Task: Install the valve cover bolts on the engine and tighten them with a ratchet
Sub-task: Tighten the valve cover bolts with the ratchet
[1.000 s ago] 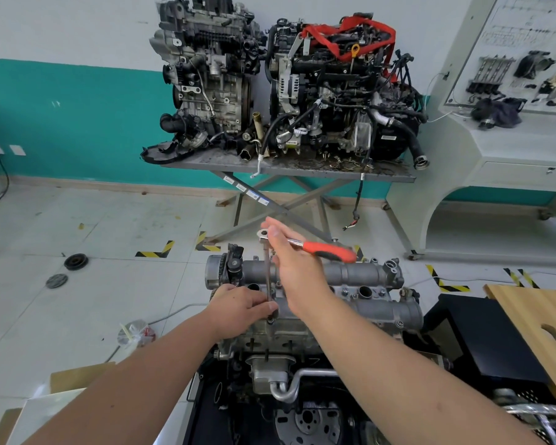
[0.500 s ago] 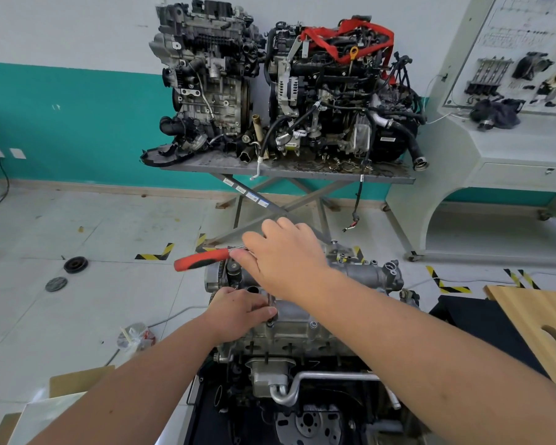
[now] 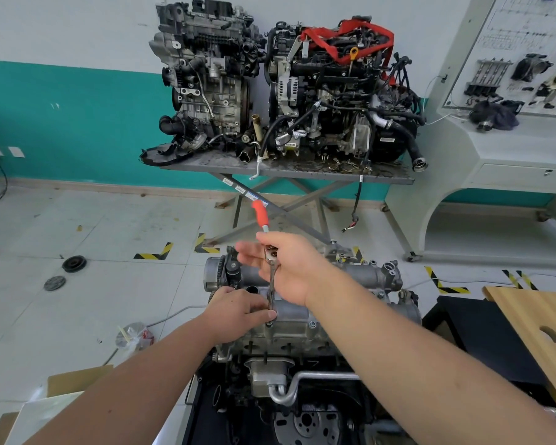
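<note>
Midway through tightening, by the look of it. Left hand (image 3: pixel 238 308) pinching the extension (image 3: pixel 272 295) just above a bolt (image 3: pixel 269 323) on the valve cover (image 3: pixel 294 311); right hand (image 3: pixel 286 268) loosely cupping the ratchet (image 3: pixel 265 234) head. Other bolts' state unclear. Far left, cardboard box (image 3: pixel 74 379), contents hidden.

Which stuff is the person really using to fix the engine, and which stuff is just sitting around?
Being used:
- ratchet with its extension bar
- near engine
- right hand at the ratchet head
- left hand steadying the bar's lower end

Just lying about:
- two engines on the lift table
- pulleys on the floor
- wooden board
- cardboard box
</note>
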A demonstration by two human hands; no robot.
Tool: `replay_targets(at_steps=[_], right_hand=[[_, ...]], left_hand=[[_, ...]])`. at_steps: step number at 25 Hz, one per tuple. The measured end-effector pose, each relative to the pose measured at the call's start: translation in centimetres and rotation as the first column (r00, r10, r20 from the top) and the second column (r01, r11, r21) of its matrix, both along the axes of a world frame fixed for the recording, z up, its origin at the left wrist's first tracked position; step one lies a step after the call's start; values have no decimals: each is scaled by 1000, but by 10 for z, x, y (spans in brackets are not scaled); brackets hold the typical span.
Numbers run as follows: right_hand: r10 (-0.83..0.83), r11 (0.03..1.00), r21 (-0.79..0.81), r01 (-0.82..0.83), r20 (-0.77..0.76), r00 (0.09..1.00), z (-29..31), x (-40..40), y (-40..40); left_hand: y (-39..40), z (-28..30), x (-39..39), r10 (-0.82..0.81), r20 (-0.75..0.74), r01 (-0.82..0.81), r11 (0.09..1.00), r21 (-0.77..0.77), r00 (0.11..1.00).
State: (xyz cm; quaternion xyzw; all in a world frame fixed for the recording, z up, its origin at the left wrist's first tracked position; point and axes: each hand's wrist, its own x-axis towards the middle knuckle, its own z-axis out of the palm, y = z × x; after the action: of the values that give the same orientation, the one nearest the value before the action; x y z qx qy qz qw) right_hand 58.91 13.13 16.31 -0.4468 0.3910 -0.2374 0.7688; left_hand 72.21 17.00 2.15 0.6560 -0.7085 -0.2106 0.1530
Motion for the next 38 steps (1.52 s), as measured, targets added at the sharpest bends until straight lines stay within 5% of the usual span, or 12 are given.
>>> replay_targets(at_steps=[4,6,8,9,11,12,14,16,22,38], right_hand=[[-445,883,340,323,387,808,-18,5,-5],[-444,895,163,414,395,804,-27,4,-1],[-350,853,-328,407,218,911,-40,1,8],[-334,708,-634,310,86,939,-47,-3,11],[-348,189,-977,93,22,937,-59,-9,8],[-324,-17,-1000,-1,5,946,-61,-9,5],[-339,-215,-963,-162,-82,937,-58,-6,3],[-417,-213,-931,-297,-188,889,-52,-2,5],[-480,-166,-868,-467,-343,808,-42,-4,0],[-483,-86,-915,-394,-308,820,-46,0,2]], left_hand=[[0,-1,-1,10,24,-10,1000,-4,1000],[0,0,-1,12,25,-12,1000,-1,1000],[2,3,-1,10,37,-10,1000,-7,999],[2,2,-1,8,47,-7,1000,-18,999],[1,-1,-1,36,-34,-37,999,-30,999],[1,0,-2,57,-139,-61,998,-26,989],[1,1,-1,60,-182,-73,995,-68,982],[1,-1,1,16,-6,-17,993,-119,1000],[-5,-9,2,6,45,-2,994,-105,999],[-6,-16,5,31,72,-23,994,-111,997]])
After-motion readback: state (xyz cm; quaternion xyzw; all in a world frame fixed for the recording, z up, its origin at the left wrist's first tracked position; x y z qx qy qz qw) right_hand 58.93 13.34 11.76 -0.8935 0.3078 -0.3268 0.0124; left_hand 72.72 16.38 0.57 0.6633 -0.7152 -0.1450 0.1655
